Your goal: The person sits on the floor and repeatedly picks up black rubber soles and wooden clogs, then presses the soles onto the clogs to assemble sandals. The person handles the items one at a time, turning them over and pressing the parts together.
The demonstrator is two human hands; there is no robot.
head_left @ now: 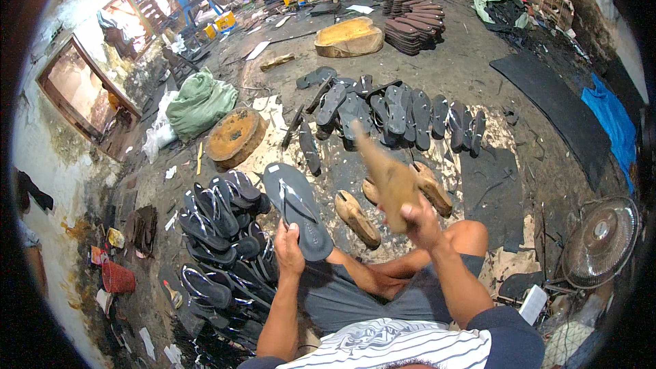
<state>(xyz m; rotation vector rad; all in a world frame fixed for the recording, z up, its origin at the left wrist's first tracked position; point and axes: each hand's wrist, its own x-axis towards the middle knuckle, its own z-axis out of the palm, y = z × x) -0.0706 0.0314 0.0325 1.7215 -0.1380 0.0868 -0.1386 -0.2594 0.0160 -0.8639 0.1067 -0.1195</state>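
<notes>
My left hand (290, 249) grips a dark grey flip-flop (294, 205) by its heel-end edge; the sole is tilted up and its thin strap shows. In my raised right hand (421, 224) is a tan, wooden-looking tapered piece (388, 176), blurred by motion, its narrow end pointing away from me; I cannot tell its exact kind. Wooden shoe lasts lie on the floor beyond my legs, one on the left (357, 220) and another on the right (434, 190). A third is partly hidden behind the tan piece.
Finished-looking flip-flops (212, 232) are heaped at my left. Loose sandals (396, 111) stand in a row ahead, with a round wooden block (236, 138) left of them. Stacked soles (414, 24) and a yellow-topped block (349, 36) lie farther off. A fan (599, 242) stands at my right.
</notes>
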